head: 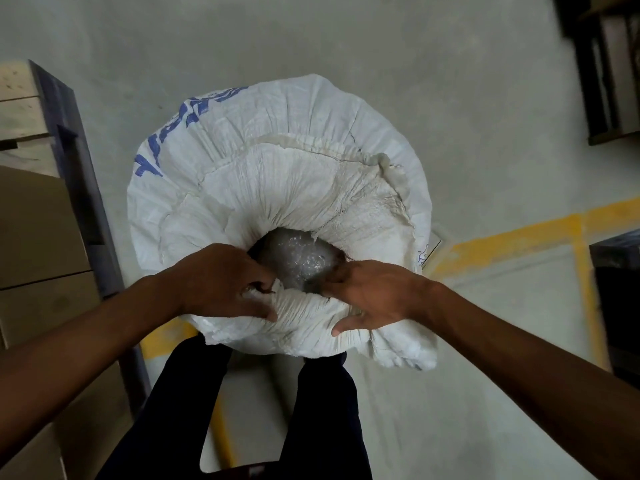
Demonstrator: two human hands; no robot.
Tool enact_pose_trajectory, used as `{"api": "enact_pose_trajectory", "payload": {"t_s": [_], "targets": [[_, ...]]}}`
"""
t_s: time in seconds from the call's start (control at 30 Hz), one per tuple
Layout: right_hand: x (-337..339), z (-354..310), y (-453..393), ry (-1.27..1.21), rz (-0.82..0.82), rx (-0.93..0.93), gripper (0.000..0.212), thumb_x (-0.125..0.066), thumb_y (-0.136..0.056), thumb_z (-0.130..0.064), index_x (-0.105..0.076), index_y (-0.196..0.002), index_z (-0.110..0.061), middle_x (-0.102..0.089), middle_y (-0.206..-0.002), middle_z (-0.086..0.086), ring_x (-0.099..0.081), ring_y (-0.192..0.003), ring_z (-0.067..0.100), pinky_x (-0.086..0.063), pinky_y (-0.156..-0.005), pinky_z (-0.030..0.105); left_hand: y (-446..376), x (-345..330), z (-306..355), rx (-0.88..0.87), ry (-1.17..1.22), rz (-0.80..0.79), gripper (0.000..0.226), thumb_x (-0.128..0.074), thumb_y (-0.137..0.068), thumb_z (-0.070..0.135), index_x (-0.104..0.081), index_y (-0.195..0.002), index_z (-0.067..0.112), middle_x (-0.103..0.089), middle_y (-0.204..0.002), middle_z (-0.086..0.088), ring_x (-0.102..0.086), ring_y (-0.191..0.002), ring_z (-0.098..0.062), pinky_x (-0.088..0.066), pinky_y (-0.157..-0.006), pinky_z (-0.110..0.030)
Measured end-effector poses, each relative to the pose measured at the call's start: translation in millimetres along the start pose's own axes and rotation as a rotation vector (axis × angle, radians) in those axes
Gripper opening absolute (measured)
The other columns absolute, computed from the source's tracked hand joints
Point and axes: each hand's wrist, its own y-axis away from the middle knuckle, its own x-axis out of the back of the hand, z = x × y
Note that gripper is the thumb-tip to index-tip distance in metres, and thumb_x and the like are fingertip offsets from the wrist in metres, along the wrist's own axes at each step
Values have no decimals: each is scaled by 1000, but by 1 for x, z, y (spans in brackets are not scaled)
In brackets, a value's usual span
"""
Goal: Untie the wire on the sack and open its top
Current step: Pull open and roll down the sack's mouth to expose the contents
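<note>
One white woven plastic sack with blue lettering (pixel 277 140) stands upright on the pale grey concrete floor (pixel 346 36), its long axis vertical and its mouth facing straight up toward the camera. The top is already spread into a wide, crinkled collar around a dark opening, and inside that opening shows a clear, shiny plastic liner (pixel 301 258). No wire can be made out on the sack.

Two bare hands work the near edge of the collar. The left hand (pixel 221 282) is curled, its fingers bunched into a fold of the white fabric at the left side of the opening. The right hand (pixel 370 296) is only partly closed: its fingertips dip over the rim at the right side of the opening while the thumb presses the outer fabric below, pinching the edge between them.

Two legs in dark trousers (pixel 311 410) stand just behind the sack, touching its near side. Stacked brown cardboard boxes (pixel 38 244) sit to the left beside a dark blue frame (pixel 83 168). Yellow painted floor lines (pixel 519 237) run to the right, partly under the sack. Dark racking (pixel 602 81) fills the right edge
</note>
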Motion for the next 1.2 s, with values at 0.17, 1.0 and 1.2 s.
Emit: {"api": "enact_pose_trajectory", "payload": {"t_s": [0.17, 1.0, 1.2], "targets": [[-1, 3, 1, 126, 53, 23, 79, -55, -94, -72, -49, -148, -16, -74, -113, 12, -68, -101, 36, -47, -99, 43, -1, -1, 7, 55, -27, -38, 64, -50, -72, 94, -51, -77, 30, -50, -57, 11, -47, -53, -4, -31, -55, -19], [22, 1, 2, -72, 669, -464, 71, -48, -98, -68, -56, -146, -17, -60, -142, 5, -59, -127, 26, -51, -103, 43, -5, 30, 1, 497, 208, 274, 99, -38, -73, 96, -31, -157, 44, -56, -152, 5, -64, -119, -24, -50, -99, -41], [37, 3, -10, -9, 687, -666, 81, -41, -96, -73, -33, -162, -26, -51, -155, 2, -56, -132, 30, -47, -103, 50, -11, 44, 8, 575, 233, 462, 75, -46, -93, 76, -16, -157, 50, -61, -146, -6, -63, -126, -40, -49, -101, -54]]}}
